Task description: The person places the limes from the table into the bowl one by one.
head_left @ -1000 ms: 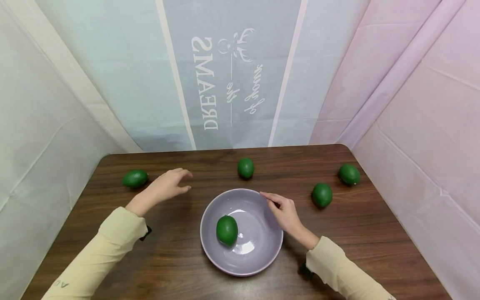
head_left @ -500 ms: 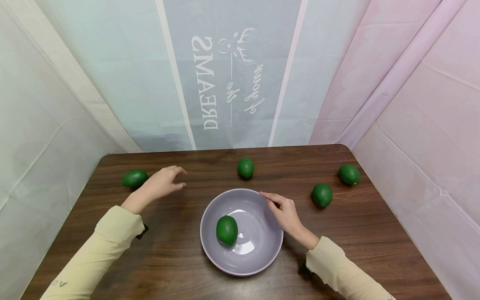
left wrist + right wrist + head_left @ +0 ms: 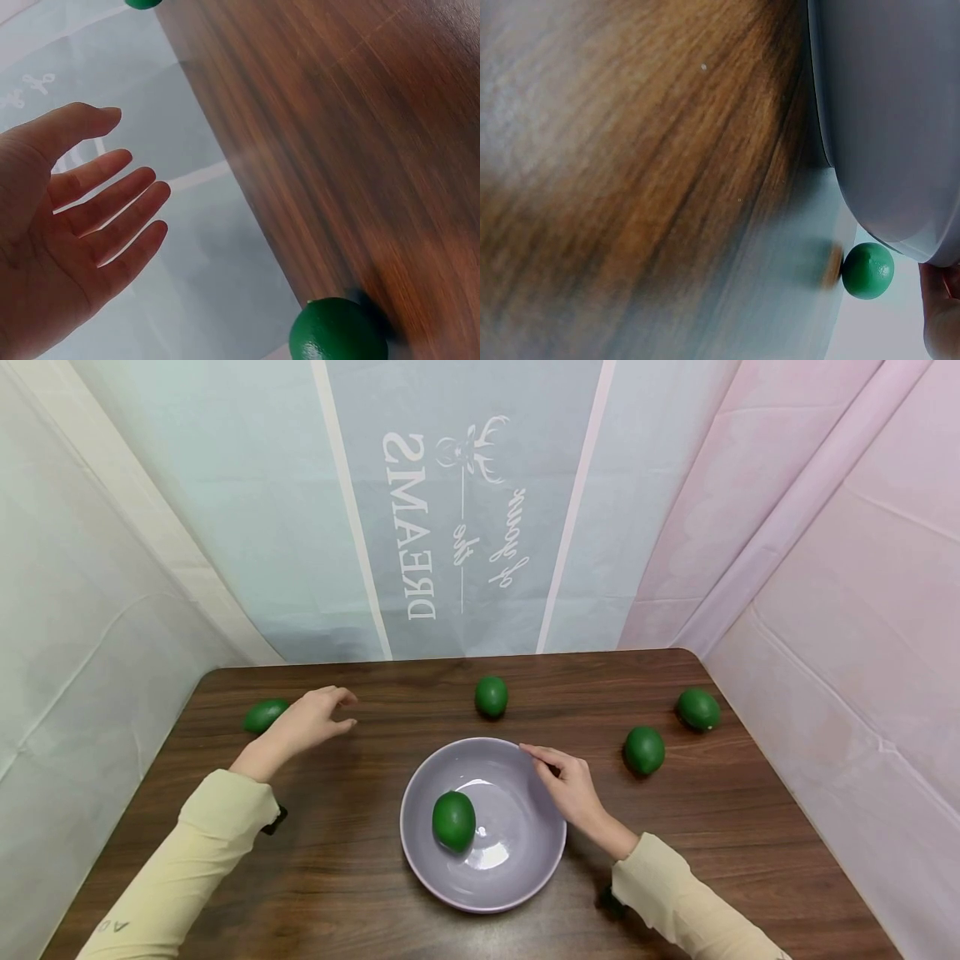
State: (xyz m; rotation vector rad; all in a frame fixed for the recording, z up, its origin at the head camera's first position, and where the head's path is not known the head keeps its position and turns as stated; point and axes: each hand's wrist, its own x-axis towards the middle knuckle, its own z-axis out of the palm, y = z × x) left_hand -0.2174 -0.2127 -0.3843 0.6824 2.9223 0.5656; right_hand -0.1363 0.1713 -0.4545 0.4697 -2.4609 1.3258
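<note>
My left hand [image 3: 306, 721] hovers above the left side of the table, fingers relaxed and holding nothing. Just beyond it, partly hidden by the hand in the head view, lies a green lime [image 3: 264, 716]. The left wrist view shows the palm and spread fingers, with a lime [image 3: 337, 330] on the table below. At the far right rim of a grey-purple bowl [image 3: 517, 860], my right hand [image 3: 573, 789] pinches the edge between thumb and fingers. Inside the bowl, left of its middle, sits one lime [image 3: 453, 821].
Behind the bowl lies another lime [image 3: 491, 697]. Two more, a nearer lime [image 3: 644, 750] and a farther lime [image 3: 698, 708], lie at the right of the dark wooden table [image 3: 337, 893]. Pale cloth [image 3: 480, 527] hangs at the table's back edge and on both sides.
My left hand has moved left and slightly away from me, toward the lime at the far left, now covering part of it. The right hand and bowl stay still.
</note>
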